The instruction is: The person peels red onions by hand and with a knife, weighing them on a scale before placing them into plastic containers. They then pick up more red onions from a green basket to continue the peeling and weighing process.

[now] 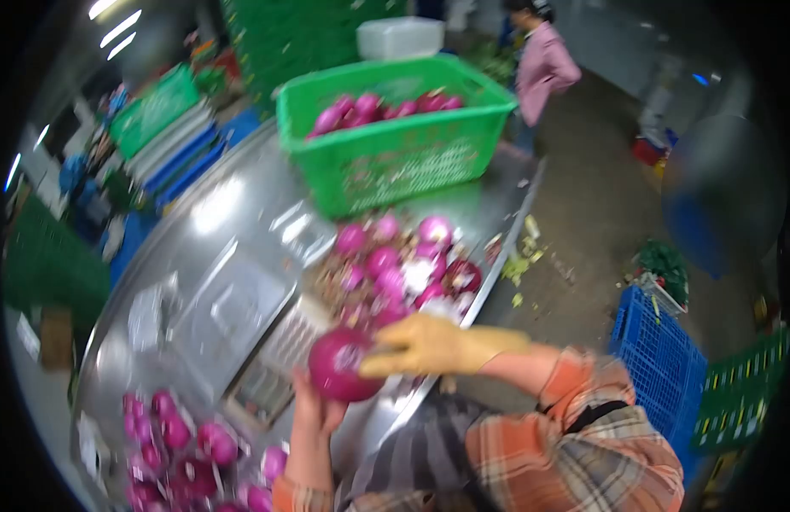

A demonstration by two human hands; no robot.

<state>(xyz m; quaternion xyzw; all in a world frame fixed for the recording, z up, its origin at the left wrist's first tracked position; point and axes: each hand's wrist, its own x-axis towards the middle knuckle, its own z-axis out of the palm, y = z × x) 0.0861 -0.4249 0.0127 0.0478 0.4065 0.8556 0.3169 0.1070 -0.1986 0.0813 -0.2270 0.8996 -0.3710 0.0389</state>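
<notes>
A large red onion [339,367] is held between my two hands above the front edge of the metal table. My bare left hand [320,408] grips it from below, its fingers partly hidden behind the onion. In a yellow glove, my right hand [420,346] closes its fingers on the onion's right side. Just beyond the hands lies a heap of loose red onions [382,260] with dry skins scattered around them. A weighing scale [262,391] with a keypad and display sits left of the held onion.
A green crate [395,158] of red onions stands at the table's [215,209] far end. Wrapped-looking onions [181,452] lie at lower left. Blue crates [659,358] and green crates [740,388] stand on the right. A person in pink [544,64] is beyond the table.
</notes>
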